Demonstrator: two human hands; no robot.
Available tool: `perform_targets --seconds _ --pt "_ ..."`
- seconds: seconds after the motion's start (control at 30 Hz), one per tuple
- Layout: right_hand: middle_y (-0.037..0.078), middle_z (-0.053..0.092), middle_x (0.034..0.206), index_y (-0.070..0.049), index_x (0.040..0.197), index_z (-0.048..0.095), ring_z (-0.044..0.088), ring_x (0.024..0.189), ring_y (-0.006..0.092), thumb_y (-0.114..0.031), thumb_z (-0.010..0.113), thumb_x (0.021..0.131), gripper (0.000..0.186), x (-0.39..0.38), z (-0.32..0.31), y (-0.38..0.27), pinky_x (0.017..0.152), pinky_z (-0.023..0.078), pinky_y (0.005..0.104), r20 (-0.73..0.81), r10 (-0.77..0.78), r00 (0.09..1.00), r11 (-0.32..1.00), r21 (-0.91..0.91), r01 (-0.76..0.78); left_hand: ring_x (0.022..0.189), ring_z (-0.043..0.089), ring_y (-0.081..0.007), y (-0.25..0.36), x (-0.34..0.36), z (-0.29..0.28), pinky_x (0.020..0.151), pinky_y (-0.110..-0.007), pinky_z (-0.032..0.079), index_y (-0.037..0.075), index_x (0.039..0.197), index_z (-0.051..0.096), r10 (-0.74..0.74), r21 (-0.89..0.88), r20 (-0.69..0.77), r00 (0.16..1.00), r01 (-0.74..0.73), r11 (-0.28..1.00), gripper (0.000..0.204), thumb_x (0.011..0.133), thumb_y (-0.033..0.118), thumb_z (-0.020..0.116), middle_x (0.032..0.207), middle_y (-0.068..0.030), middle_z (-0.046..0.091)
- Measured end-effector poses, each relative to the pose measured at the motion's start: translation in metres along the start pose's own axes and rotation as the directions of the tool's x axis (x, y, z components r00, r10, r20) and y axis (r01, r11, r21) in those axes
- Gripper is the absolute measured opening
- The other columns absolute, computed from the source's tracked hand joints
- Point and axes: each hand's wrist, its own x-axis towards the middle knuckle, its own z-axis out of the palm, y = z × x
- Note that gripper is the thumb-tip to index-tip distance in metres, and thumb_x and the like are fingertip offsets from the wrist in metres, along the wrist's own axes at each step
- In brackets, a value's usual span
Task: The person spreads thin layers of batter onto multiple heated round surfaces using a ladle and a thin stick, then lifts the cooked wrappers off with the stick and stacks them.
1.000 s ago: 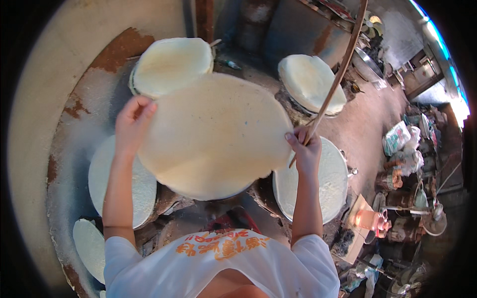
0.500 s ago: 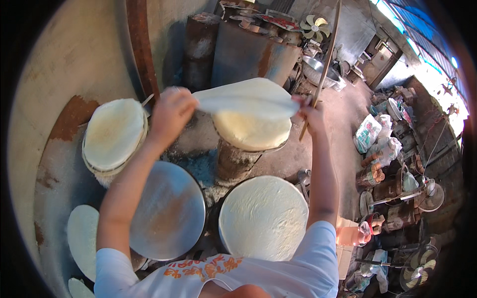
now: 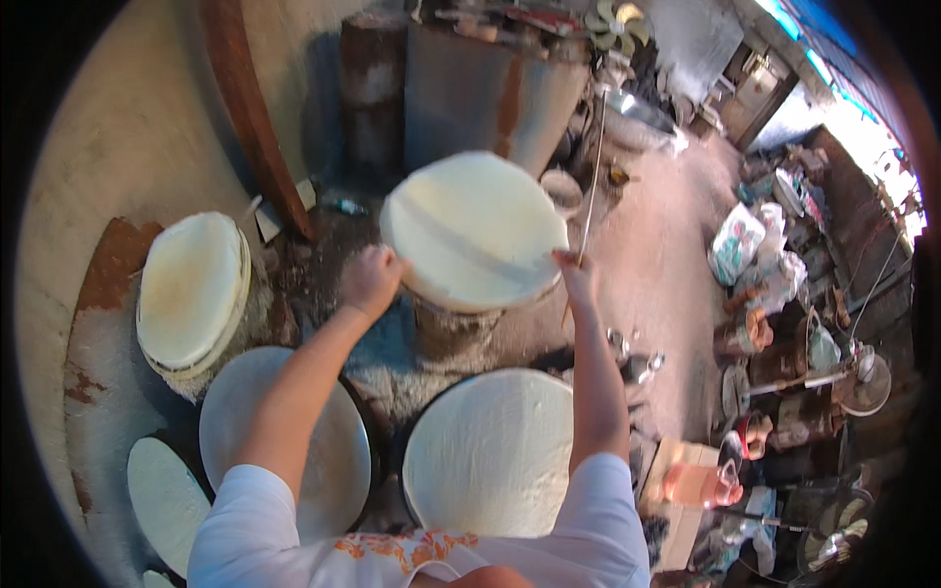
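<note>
My left hand pinches the near-left edge of a thin pale round sheet, which lies over a stack on a crusted stand. My right hand is at the sheet's right edge, closed around a long thin stick that stands up at a slant; whether it also grips the sheet is hard to tell. Below my arms are a bare round griddle on the left and a griddle covered with pale batter on the right.
Another stack of round sheets is at left, with another pale round below. Behind stand a rusty drum and a metal box beside a curved wall. Clutter, bags and an orange jug line the right.
The sheet, stretched between my hands over the nearer griddles a second ago, has moved away from me onto the rear stack and now lies spread there. The bare griddle is uncovered.
</note>
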Motion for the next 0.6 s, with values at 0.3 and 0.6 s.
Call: perform_targets --seconds 0.3,0.6 --pt "0.006 0.062 0.069 -0.001 0.090 0.065 0.058 0.061 0.0116 -0.018 0.059 0.086 0.018 -0.115 -0.085 -0.057 0.056 0.044 0.0279 0.021 0.122 0.992 0.970 -0.213 -0.114 0.090 0.054 -0.0287 0.010 -0.150 -0.114 0.080 -0.039 0.046 0.009 0.102 0.066 0.293 -0.012 0.116 0.949 -0.294 0.956 0.023 0.079 0.006 0.064 0.094 -0.0085 0.057" --pt "0.001 0.046 0.053 -0.002 0.065 0.052 0.040 0.051 0.0100 -0.027 0.073 0.078 0.035 -0.325 -0.176 -0.080 0.049 0.036 0.0293 -0.088 0.208 0.974 0.871 -0.436 -0.225 0.091 0.058 -0.0286 0.066 -0.327 -0.160 0.078 -0.036 0.048 0.007 0.109 0.064 -0.031 -0.185 0.225 0.974 0.073 0.980 0.030 0.079 0.003 0.062 0.098 -0.0108 0.063"
